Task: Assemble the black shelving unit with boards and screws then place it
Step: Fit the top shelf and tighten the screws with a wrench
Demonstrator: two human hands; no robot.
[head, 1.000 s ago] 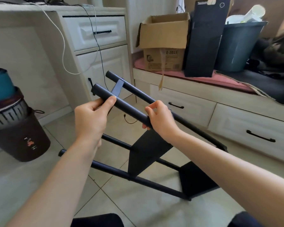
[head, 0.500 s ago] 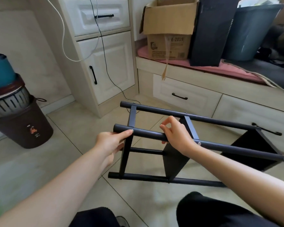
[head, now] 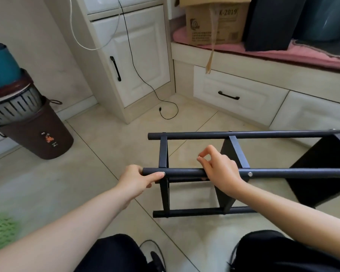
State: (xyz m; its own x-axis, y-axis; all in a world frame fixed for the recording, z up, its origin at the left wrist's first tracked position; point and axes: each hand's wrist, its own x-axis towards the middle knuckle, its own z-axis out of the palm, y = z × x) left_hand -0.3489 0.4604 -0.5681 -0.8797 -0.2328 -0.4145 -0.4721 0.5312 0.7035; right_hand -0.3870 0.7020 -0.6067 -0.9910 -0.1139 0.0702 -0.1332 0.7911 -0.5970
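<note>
Single head-mounted wide-angle view, no second camera to overlap with. It looked forward and steeply down from seated height: both forearms entered from the bottom edge, the wearer's dark-clad knees (head: 114, 252) sat at the frame's foot. The left hand (head: 134, 180) and right hand (head: 218, 169) were close in, mid-frame, at the black shelving unit (head: 243, 172) lying on the tiled floor (head: 110, 146). Farther off, white cabinet (head: 137, 55) top centre, brown bin (head: 35, 134) at left. Edges bowed from lens distortion.
</note>
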